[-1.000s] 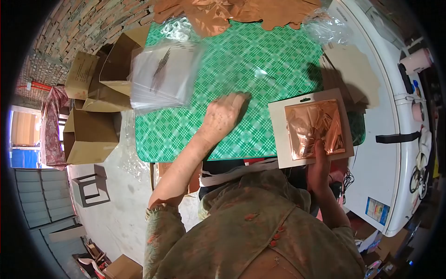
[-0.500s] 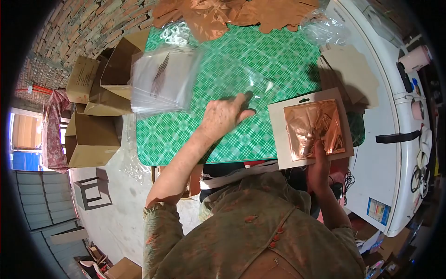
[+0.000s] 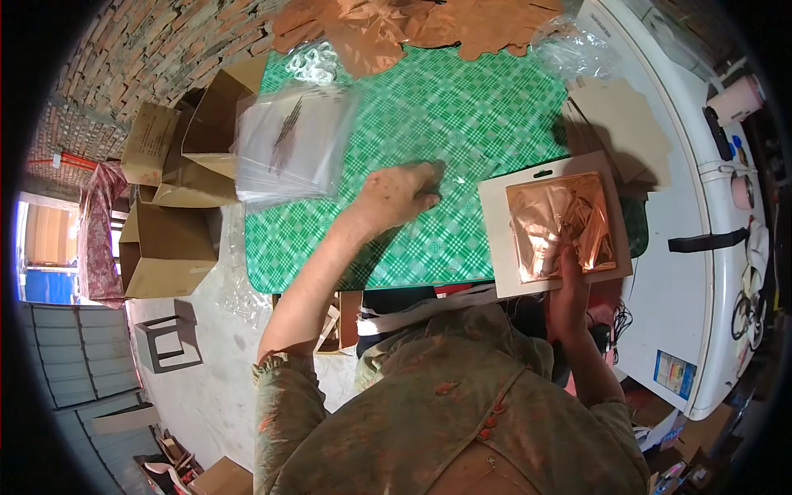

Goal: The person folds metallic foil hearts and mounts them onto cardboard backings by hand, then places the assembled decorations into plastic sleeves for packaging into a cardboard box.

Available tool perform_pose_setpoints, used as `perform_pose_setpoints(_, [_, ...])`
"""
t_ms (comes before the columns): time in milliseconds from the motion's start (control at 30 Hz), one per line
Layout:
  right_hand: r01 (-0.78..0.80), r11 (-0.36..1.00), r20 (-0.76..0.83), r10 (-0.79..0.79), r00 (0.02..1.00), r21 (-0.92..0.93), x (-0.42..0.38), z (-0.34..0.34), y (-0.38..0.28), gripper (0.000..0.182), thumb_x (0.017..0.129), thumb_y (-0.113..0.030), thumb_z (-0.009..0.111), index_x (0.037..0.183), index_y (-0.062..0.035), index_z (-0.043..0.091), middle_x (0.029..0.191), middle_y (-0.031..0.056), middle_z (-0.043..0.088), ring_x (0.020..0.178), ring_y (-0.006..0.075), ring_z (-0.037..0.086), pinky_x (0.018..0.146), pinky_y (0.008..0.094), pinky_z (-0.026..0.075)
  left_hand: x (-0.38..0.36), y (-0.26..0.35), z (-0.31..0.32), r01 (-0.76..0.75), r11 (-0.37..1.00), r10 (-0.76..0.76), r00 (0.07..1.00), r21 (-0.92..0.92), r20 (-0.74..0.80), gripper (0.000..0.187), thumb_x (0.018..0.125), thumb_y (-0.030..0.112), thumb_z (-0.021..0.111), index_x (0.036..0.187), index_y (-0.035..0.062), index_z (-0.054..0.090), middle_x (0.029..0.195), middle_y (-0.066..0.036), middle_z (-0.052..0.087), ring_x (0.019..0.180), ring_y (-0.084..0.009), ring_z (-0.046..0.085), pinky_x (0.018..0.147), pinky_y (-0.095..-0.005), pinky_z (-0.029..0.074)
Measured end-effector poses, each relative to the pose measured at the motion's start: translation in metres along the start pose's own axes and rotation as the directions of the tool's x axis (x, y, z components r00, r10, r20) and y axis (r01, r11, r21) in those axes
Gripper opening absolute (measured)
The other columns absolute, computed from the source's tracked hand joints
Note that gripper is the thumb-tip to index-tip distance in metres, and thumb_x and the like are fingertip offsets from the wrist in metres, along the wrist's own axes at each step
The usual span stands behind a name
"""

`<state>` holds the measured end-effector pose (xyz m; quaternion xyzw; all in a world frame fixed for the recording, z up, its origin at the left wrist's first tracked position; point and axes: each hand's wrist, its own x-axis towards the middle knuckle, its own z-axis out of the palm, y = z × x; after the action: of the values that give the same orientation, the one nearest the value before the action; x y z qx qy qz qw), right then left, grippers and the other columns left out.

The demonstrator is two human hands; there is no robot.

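Observation:
My right hand (image 3: 569,289) grips the lower edge of a flat beige cardboard card (image 3: 495,223), the thumb on top and the other fingers hidden beneath. Folded shiny copper-coloured foil (image 3: 549,227) lies against the card, which has a dark hanging slot near its top edge. My left hand (image 3: 400,198) is over the middle of the green checked tablecloth (image 3: 445,247), fingers curled and thumb close to them. Whatever may be between its fingertips is too small or too clear to make out. A tiny white piece (image 3: 472,176) shows just right of those fingertips.
Clear plastic bags (image 3: 289,148) are stacked at the table's left, below white cord (image 3: 313,63). Copper foil sheets (image 3: 396,33) cover the far edge. Crumpled clear plastic (image 3: 573,49) and cardboard cards (image 3: 619,132) lie at right, beside a white fridge (image 3: 660,247). Open cartons (image 3: 173,239) stand left.
My left hand's fingers have curled in and the thumb has drawn closer to them. The glints of clear plastic by the fingertips have faded. The right hand keeps its hold on the card.

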<state>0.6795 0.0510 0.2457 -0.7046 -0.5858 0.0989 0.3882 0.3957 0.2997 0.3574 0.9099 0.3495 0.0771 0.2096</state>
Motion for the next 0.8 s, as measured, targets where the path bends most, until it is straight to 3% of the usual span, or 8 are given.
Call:
perform_pose_setpoints(67, [0.061, 0.995, -0.010, -0.062, 0.998, -0.073, 0.000, -0.002, 0.000, 0.041, 0.109, -0.002, 0.048, 0.150, 0.0036, 0.049, 0.136, 0.0233, 0.064, 0.120, 0.0312, 0.066, 0.102, 0.0385, 0.052, 0.000, -0.001, -0.004, 0.007, 1.000, -0.006, 1.000, -0.030, 0.019, 0.032, 0.094, 0.028, 0.071, 0.114, 0.0061, 0.060, 0.097, -0.019, 0.073, 0.090, -0.0382, 0.072, 0.076, -0.0497, 0.056])
perform_pose_setpoints(167, [0.069, 0.997, -0.032, -0.071, 0.997, -0.042, 0.000, 0.000, -0.001, 0.041, 0.109, -0.002, 0.049, 0.150, 0.0029, 0.049, 0.136, 0.0224, 0.064, 0.121, 0.0301, 0.065, 0.101, 0.0383, 0.052, -0.006, 0.009, 0.013, 0.009, 0.983, 0.019, 0.988, 0.181, -0.153, 0.031, 0.093, 0.023, 0.069, 0.113, 0.0028, 0.057, 0.095, -0.020, 0.072, 0.088, -0.0375, 0.072, 0.074, -0.0465, 0.058])
perform_pose_setpoints(400, [0.130, 0.989, 0.012, -0.129, 0.992, -0.071, -0.003, 0.000, 0.000, 0.042, 0.107, 0.002, 0.051, 0.148, 0.0042, 0.050, 0.138, 0.0240, 0.062, 0.124, 0.0287, 0.064, 0.102, 0.0380, 0.052, -0.014, 0.031, 0.036, 0.007, 0.761, 0.196, 0.951, 0.649, -0.240, 0.022, 0.086, 0.008, 0.064, 0.106, 0.0055, 0.055, 0.085, -0.009, 0.062, 0.078, -0.0235, 0.071, 0.057, -0.0325, 0.059])
perform_pose_setpoints(567, [-0.249, 0.899, 0.064, 0.243, 0.968, 0.361, 0.002, 0.009, -0.002, 0.040, 0.108, -0.003, 0.050, 0.147, 0.0050, 0.052, 0.136, 0.0166, 0.062, 0.123, 0.0209, 0.061, 0.104, 0.0330, 0.050, -0.015, 0.030, 0.036, -0.052, 0.792, 0.215, 0.956, 0.608, -0.198, 0.021, 0.085, 0.009, 0.065, 0.104, 0.0046, 0.056, 0.085, -0.009, 0.062, 0.076, -0.0255, 0.070, 0.061, -0.0343, 0.060])
perform_pose_setpoints(667, [-0.185, 0.958, 0.047, 0.179, 0.983, 0.221, 0.008, 0.002, -0.014, 0.039, 0.110, -0.011, 0.051, 0.145, 0.0051, 0.054, 0.131, 0.0104, 0.062, 0.119, 0.0163, 0.059, 0.104, 0.0307, 0.047, -0.013, 0.028, 0.040, -0.070, 0.862, 0.212, 0.950, 0.503, -0.230, 0.022, 0.084, 0.011, 0.068, 0.102, 0.0038, 0.057, 0.086, -0.009, 0.064, 0.077, -0.0288, 0.070, 0.064, -0.0367, 0.060])
perform_pose_setpoints(700, [-0.086, 0.994, 0.030, 0.084, 0.996, 0.069, 0.006, 0.004, -0.012, 0.039, 0.111, -0.014, 0.051, 0.144, 0.0051, 0.055, 0.129, 0.0087, 0.062, 0.117, 0.0152, 0.058, 0.104, 0.0305, 0.046, -0.012, 0.029, 0.042, -0.065, 0.887, 0.196, 0.950, 0.458, -0.245, 0.022, 0.084, 0.012, 0.069, 0.101, 0.0036, 0.058, 0.086, -0.010, 0.065, 0.078, -0.0302, 0.070, 0.065, -0.0377, 0.060])
perform_pose_setpoints(767, [-0.158, 0.969, 0.025, 0.156, 0.987, 0.190, 0.004, 0.006, -0.010, 0.036, 0.109, -0.012, 0.053, 0.141, 0.0057, 0.056, 0.126, 0.0119, 0.062, 0.116, 0.0196, 0.058, 0.103, 0.0328, 0.046, -0.011, 0.033, 0.043, -0.036, 0.945, 0.130, 0.953, 0.325, -0.274, 0.022, 0.084, 0.014, 0.071, 0.099, 0.0033, 0.059, 0.087, -0.012, 0.067, 0.078, -0.0319, 0.071, 0.066, -0.0400, 0.060])
perform_pose_setpoints(800, [-0.312, 0.838, 0.067, 0.316, 0.946, 0.448, 0.019, 0.002, -0.038, 0.034, 0.107, -0.007, 0.054, 0.138, 0.0063, 0.056, 0.125, 0.0168, 0.062, 0.116, 0.0252, 0.060, 0.103, 0.0354, 0.047, -0.011, 0.034, 0.044, -0.021, 0.966, 0.096, 0.953, 0.256, -0.286, 0.022, 0.084, 0.015, 0.072, 0.098, 0.0032, 0.060, 0.088, -0.013, 0.068, 0.078, -0.0327, 0.071, 0.066, -0.0412, 0.060])
